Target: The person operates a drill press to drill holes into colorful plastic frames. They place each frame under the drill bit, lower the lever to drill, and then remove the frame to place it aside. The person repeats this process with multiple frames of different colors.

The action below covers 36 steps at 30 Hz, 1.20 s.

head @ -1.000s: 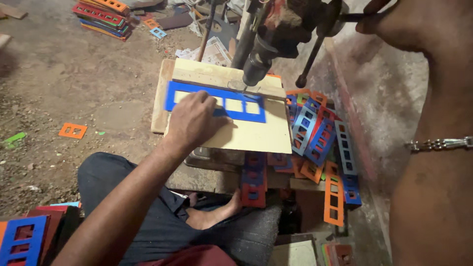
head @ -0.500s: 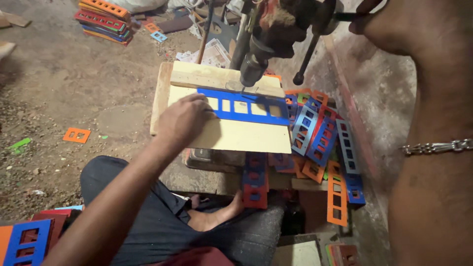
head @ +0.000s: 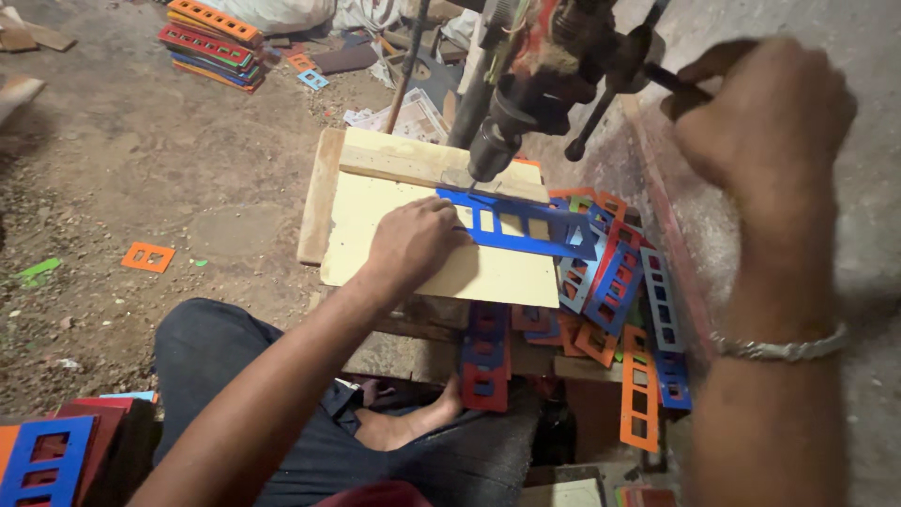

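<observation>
Two hands work at the drill press (head: 526, 84): the left hand (head: 413, 242) lies flat, fingers together, pinning the blue strip (head: 521, 225) on the pale board (head: 375, 235). That strip runs lengthwise rightward from the left hand, one end under the chuck. The right hand (head: 760, 113), grip clamped on the feed lever (head: 657, 75), sits right of the press.

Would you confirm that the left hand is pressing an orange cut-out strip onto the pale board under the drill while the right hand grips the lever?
Not quite: the strip is blue, not orange, as the head view shows. The left hand presses it onto the pale board under the drill, and the right hand keeps its grip on the lever.
</observation>
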Available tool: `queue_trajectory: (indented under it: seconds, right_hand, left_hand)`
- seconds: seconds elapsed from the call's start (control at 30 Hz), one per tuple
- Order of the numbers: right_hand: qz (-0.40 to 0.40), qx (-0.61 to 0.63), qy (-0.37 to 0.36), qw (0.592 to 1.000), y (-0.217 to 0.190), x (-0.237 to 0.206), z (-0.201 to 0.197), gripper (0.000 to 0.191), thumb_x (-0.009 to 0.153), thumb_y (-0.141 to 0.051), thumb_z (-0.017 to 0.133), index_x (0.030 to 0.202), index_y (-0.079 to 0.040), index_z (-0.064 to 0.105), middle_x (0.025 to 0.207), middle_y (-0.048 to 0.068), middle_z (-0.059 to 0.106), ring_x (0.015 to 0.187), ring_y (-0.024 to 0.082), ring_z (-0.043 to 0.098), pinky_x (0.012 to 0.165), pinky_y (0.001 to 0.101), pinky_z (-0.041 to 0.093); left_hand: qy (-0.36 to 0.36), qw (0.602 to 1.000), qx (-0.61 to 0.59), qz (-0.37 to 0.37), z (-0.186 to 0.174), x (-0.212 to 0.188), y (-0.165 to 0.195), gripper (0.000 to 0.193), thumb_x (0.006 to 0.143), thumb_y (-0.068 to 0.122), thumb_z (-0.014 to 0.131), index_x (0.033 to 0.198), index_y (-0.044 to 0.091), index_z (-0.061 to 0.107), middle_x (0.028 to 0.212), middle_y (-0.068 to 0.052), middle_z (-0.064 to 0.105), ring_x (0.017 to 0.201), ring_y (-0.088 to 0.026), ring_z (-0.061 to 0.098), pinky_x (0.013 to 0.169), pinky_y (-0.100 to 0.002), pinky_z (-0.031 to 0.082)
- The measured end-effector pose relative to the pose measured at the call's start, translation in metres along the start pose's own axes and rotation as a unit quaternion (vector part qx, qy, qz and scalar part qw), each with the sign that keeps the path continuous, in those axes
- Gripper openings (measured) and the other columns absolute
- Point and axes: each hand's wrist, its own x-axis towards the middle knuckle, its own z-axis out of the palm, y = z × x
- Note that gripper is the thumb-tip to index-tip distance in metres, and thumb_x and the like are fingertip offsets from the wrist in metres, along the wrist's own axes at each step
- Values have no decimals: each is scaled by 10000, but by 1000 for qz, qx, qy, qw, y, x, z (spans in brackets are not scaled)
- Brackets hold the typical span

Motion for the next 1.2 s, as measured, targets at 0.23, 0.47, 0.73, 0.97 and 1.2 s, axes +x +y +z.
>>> queue_trajectory:
  seconds: [0.23,0.47,0.73,0.97,1.2]
  right_hand:
    - [37,-86,61,994,-1,-38,47,67,922,-198,788,943,-146,824,805,59,769,691,259,735,668,393,533]
    - [35,18,112,993,-16,-58,62,122,981,-137,704,1042,-137,810,931,95,777,773,279,744,737,410,546]
    - [47,19,196,979,-20,-69,85,222,947,-166,732,1148,-188,824,907,136,764,764,370,726,646,501,534]
    - [48,46,80,995,-36,-40,23,221,907,-212,755,1117,-170,807,905,106,770,802,337,737,751,506,556]
    - [-60,-26,-160,985,19,56,-20,308,777,-401,907,1012,-214,836,966,105,767,803,311,703,753,443,557]
  left_hand:
    - [-8,1000,-8,-5,-3,1,1,287,858,330,746,824,46,714,946,-118,727,994,-309,696,838,-447,555]
    - [-18,1000,-10,-4,-5,3,2,296,849,344,742,847,49,714,945,-126,722,985,-318,690,836,-449,548]
    - [12,1000,2,14,-2,1,1,311,853,356,735,847,44,720,967,-126,724,981,-320,692,828,-445,551]
    - [0,1000,-8,18,-8,3,2,268,857,340,725,829,74,736,945,-105,732,987,-305,694,833,-446,556]
    - [-50,998,-15,41,-15,-3,4,296,880,356,728,854,62,741,985,-118,730,1014,-302,692,860,-430,552]
